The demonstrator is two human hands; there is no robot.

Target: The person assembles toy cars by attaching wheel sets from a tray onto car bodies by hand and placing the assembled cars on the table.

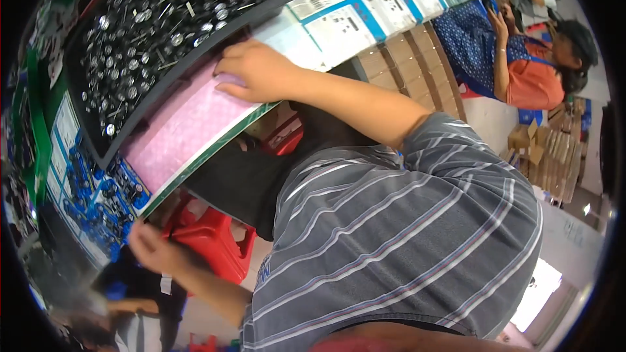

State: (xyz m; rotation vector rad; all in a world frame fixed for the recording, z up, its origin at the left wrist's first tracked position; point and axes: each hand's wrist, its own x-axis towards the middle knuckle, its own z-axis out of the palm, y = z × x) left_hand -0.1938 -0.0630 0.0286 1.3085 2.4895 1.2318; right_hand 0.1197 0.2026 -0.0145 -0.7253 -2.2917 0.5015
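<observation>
My right hand (261, 72) is on the pink padded mat (189, 117), beside the near rim of a black tray. Its fingers are curled and the thumb is bent towards them; whatever lies between the fingertips is too small or hidden to name. Many small shiny metal and black pieces (163, 13) fill the black tray (156, 68). My left hand (153, 248) is off the table's edge, near a heap of small blue and black parts (104, 202). Motion blurs its fingers, so I cannot see if they hold anything.
Printed sheets edged with blue tape (365, 10) cover the table to the right. Stacked brown cartons (411, 62) stand below it. Red plastic stools (218, 241) are under the near edge. A co-worker in orange (535, 78) is at the right; another person (140, 306) is at lower left.
</observation>
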